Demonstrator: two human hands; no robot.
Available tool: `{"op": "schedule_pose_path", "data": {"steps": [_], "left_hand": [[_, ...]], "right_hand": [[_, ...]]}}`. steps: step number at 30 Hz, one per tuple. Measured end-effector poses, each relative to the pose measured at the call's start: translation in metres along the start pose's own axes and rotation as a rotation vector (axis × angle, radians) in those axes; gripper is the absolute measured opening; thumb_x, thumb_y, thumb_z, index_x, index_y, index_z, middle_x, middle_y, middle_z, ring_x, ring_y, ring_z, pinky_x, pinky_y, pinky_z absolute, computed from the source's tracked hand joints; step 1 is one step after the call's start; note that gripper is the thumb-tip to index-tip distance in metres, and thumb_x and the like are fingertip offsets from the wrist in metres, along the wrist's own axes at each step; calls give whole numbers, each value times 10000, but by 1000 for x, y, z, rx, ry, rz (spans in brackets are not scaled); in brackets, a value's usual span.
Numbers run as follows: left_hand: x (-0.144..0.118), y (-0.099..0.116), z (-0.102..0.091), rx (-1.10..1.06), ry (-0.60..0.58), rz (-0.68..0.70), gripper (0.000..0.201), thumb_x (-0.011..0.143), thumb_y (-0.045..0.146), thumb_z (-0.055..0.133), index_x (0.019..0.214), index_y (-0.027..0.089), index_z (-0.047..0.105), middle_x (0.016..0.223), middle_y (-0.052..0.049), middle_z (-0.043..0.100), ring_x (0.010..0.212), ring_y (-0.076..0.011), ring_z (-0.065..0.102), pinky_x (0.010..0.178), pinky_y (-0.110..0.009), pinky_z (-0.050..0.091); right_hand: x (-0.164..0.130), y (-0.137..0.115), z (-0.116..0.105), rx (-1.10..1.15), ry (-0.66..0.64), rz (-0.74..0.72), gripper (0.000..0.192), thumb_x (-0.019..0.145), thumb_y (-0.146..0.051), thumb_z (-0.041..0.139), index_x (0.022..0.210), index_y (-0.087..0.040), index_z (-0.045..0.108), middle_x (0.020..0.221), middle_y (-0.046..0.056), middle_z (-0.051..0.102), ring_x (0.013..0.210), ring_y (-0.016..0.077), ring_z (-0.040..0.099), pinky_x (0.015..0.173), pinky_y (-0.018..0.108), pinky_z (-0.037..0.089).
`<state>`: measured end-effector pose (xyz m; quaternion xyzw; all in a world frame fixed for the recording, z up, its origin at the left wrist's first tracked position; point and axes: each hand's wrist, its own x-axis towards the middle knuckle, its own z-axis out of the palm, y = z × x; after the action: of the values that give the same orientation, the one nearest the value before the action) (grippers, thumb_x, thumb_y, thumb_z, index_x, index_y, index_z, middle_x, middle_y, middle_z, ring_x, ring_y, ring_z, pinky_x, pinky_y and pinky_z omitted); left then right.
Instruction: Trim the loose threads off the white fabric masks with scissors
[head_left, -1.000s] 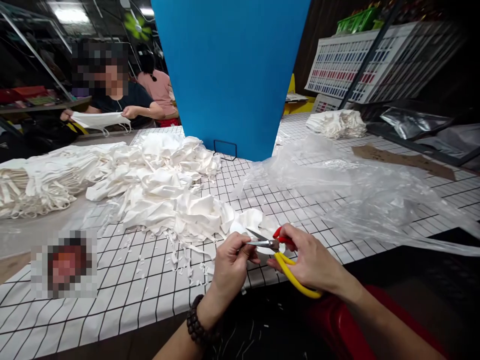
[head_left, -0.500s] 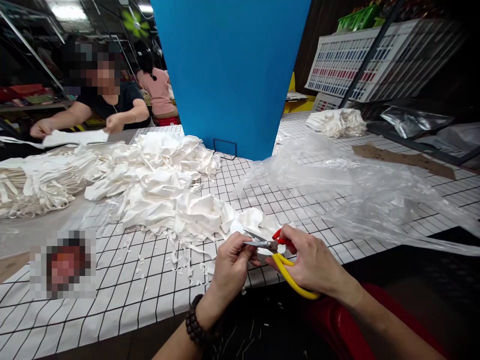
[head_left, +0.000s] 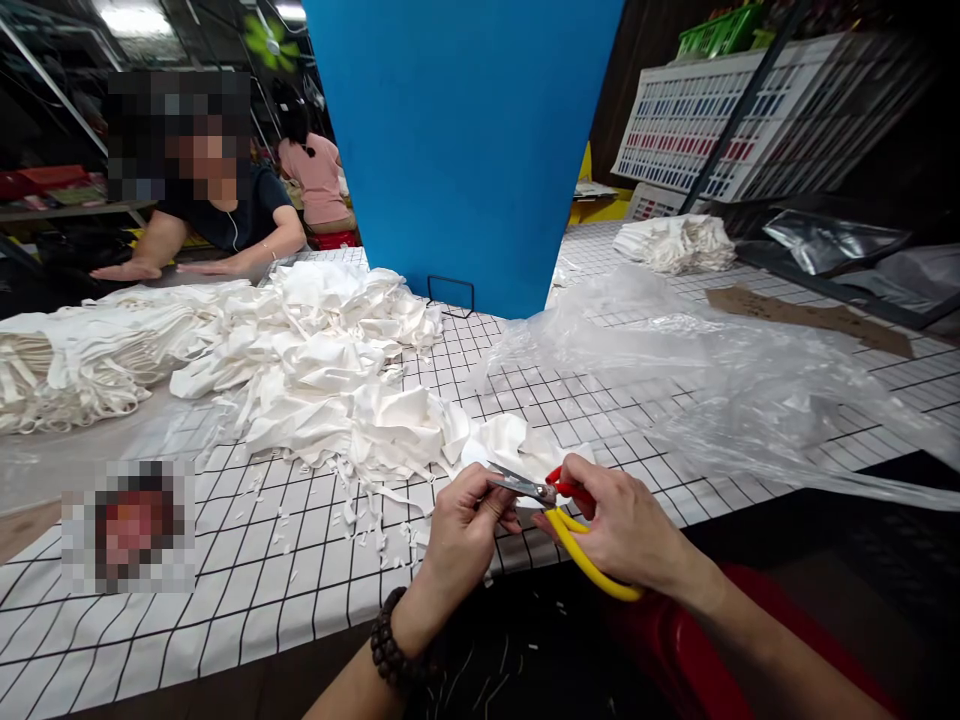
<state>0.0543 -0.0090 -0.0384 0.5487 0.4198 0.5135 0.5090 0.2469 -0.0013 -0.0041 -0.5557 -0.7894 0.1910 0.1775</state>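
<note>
My right hand (head_left: 626, 515) is closed around a pair of scissors (head_left: 581, 555) with one red and one yellow handle. Their metal blades point left, slightly apart, close to the fingertips of my left hand (head_left: 466, 520). That hand is closed in a pinch at the edge of a white cloth piece (head_left: 499, 440), which lies partly behind the fingers and blades. Just beyond my hands spreads a loose heap of white cloth pieces (head_left: 337, 390) with thin straps. Small white snippets (head_left: 375, 525) are scattered on the checked tablecloth in front of it.
A tall blue panel (head_left: 465, 150) stands mid-table in a wire stand. Clear plastic sheeting (head_left: 697, 370) covers the right side, with a white cloth bundle (head_left: 675, 243) behind. Stacked white pieces (head_left: 97, 350) lie at left near a co-worker (head_left: 225, 215). White crates (head_left: 697, 120) stand at far right.
The scissor blades have come a little closer together, while my hands keep nearly the same place. The co-worker has let go of a white cloth piece and now rests both hands low over the pile.
</note>
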Motion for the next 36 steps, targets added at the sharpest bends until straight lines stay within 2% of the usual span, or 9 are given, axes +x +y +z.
{"op": "schedule_pose_path", "data": {"steps": [8,12,17,20,23,27,32,34,36], "left_hand": [[1,-1,-4,34,-39,15,195,906,311,568,811,174,671,741,-9,531,596,-122,590,558,-239,534],[1,4,-5,39,-44,2,210,898,327,578,801,166,672,768,-14,548,577,-115,590,541,-235,524],[1,4,-7,-3,1,-52,249,872,361,614,738,154,649,759,-15,560,551,-114,600,522,-232,504],[-1,2,-13,52,18,-20,235,890,339,598,752,160,662,735,-19,583,603,-124,613,632,-251,498],[-2,4,-27,93,34,43,218,903,316,581,774,167,675,733,-31,592,703,-148,599,717,-265,469],[-7,10,-61,138,60,107,213,899,318,558,783,173,663,792,-53,589,769,-183,564,722,-282,442],[-18,5,-113,383,52,45,338,888,352,482,605,183,555,794,-65,584,782,-211,552,745,-323,452],[-23,1,-121,643,134,-33,312,853,380,506,617,184,563,909,-89,582,898,-253,557,794,-366,466],[-27,-1,-116,934,342,-36,238,796,396,572,742,170,626,1114,-141,534,1106,-336,495,900,-459,439]], "right_hand": [[1,1,-4,4,4,-41,287,699,-370,696,769,-245,448,627,-26,562,543,159,490,509,263,308],[3,3,2,64,3,-26,321,715,-405,701,688,-235,429,542,-48,479,494,135,418,493,263,285],[6,24,5,511,-102,73,378,688,-413,768,717,-232,438,598,-65,462,525,116,407,485,240,313],[17,49,4,759,-19,199,364,700,-417,769,785,-228,470,740,-26,574,624,138,514,562,257,414],[32,70,9,647,102,318,382,641,-394,804,817,-222,512,854,19,640,728,181,584,621,288,458],[45,80,29,375,113,381,327,588,-320,794,778,-220,547,818,21,657,710,196,589,576,275,421],[55,87,50,422,138,375,208,625,-259,693,718,-218,511,697,-9,635,632,169,579,537,252,418],[57,92,50,473,161,380,213,654,-295,676,737,-217,496,678,-9,630,609,169,586,533,258,443],[56,96,46,492,220,401,224,684,-323,664,794,-212,503,728,14,645,631,180,601,553,277,464]]}}
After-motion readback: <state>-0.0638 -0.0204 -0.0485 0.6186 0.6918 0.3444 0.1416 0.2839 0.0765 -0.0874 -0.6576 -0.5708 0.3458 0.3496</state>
